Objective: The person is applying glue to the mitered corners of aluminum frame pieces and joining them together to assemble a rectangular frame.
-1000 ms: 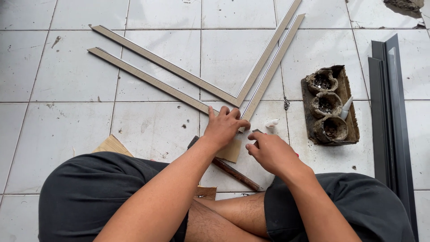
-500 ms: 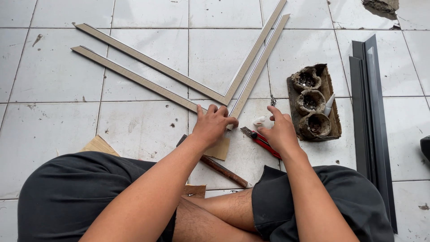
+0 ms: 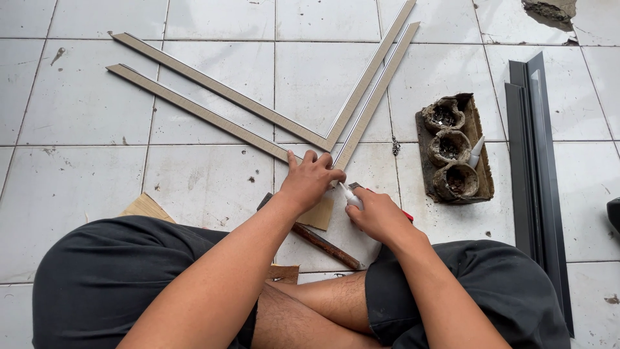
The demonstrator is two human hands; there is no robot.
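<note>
I sit cross-legged on a white tiled floor. Two V-shaped pairs of beige moulding strips (image 3: 258,113) lie mitred together in front of me. My left hand (image 3: 310,181) presses down on the near corner joint (image 3: 336,161), fingers spread over the strip ends. My right hand (image 3: 378,216) grips a small white glue tube (image 3: 350,196), its nozzle pointing at that joint. Something red (image 3: 407,215) shows just behind my right hand. A hammer with a wooden handle (image 3: 323,244) lies under my left wrist, on a small piece of cardboard (image 3: 320,214).
A brown egg-carton piece (image 3: 455,152) with three cups of small hardware and a white tube stands to the right. Long dark metal profiles (image 3: 539,168) lie along the far right. Cardboard scraps (image 3: 145,207) lie by my left knee. A broken tile patch (image 3: 549,10) lies at the top right.
My right hand has come back from beside the carton toward the corner joint and now holds the white tube there. My left hand has stayed on the joint.
</note>
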